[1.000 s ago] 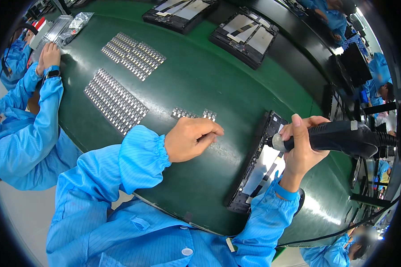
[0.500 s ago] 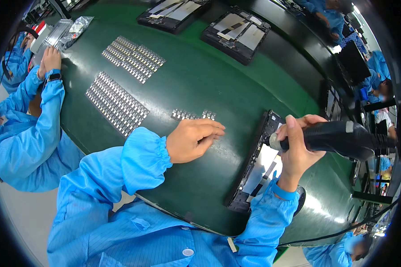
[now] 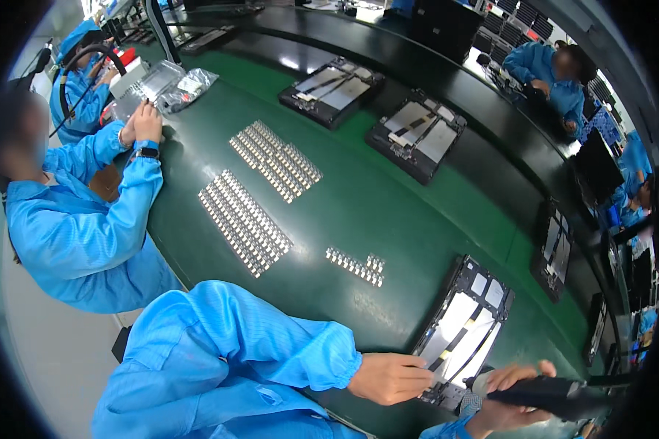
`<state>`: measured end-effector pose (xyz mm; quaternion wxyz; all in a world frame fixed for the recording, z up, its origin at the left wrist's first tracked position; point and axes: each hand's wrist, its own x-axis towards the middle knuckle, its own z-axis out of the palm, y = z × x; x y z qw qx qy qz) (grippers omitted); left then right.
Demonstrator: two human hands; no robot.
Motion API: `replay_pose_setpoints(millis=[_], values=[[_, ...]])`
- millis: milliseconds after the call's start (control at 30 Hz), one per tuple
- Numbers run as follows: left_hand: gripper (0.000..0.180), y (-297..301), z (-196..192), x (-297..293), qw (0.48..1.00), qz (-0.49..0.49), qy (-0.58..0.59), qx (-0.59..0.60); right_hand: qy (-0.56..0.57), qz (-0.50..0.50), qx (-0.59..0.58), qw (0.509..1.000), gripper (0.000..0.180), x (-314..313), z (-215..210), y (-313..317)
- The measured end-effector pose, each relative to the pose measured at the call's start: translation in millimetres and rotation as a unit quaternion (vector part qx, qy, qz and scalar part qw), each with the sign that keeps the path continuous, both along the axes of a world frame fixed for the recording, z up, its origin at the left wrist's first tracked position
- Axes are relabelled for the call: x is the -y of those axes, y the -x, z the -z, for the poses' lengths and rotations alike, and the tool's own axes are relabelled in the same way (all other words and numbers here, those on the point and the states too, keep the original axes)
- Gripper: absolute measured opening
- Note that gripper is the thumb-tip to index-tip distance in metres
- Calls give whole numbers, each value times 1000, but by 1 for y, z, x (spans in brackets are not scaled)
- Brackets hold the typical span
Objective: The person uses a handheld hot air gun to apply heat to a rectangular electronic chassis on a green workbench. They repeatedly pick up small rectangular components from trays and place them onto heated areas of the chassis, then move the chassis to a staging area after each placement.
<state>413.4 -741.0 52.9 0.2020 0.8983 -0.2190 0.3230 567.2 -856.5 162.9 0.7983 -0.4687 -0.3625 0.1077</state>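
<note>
An opened tablet (image 3: 458, 325) lies at the lower right of the green table, its pale battery panels and dark ribbon cables exposed. My left hand (image 3: 393, 377) is at its near left edge, fingers curled and pressed together; whatever may be between the fingertips is hidden. Over the tablet's near right corner, my right hand (image 3: 507, 410) grips a black handheld tool (image 3: 553, 396) with a pale rounded tip. Motion blurs this hand and tool slightly. Left of the tablet sits a small group of metallic parts (image 3: 355, 266) in short rows.
Two larger blocks of similar parts (image 3: 245, 223) (image 3: 274, 161) lie farther left. More opened tablets (image 3: 417, 135) (image 3: 332, 89) rest along the far side, another (image 3: 554, 249) at right. A co-worker's hands (image 3: 145, 124) are beside clear plastic bags (image 3: 187, 89) at the far left.
My view has shifted. My left hand has gone from beside the small parts to the tablet's near left edge. My right hand has brought the tool from the tablet's far end to its near end.
</note>
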Motion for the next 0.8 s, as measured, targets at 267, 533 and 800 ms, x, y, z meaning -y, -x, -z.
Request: replay_pose_setpoints(millis=[267, 533, 800], values=[[25, -115, -9, -116, 987, -146, -73, -16, 57, 26, -4, 998, 73, 14, 23, 14], [26, -122, -48, -204, 906, -353, -186, -143, 72, 27, -29, 997, 62, 26, 19, 16], [70, -66, -64, -320, 699, -510, -327, -380, 111, 30, -163, 980, 65, 31, 42, 7]])
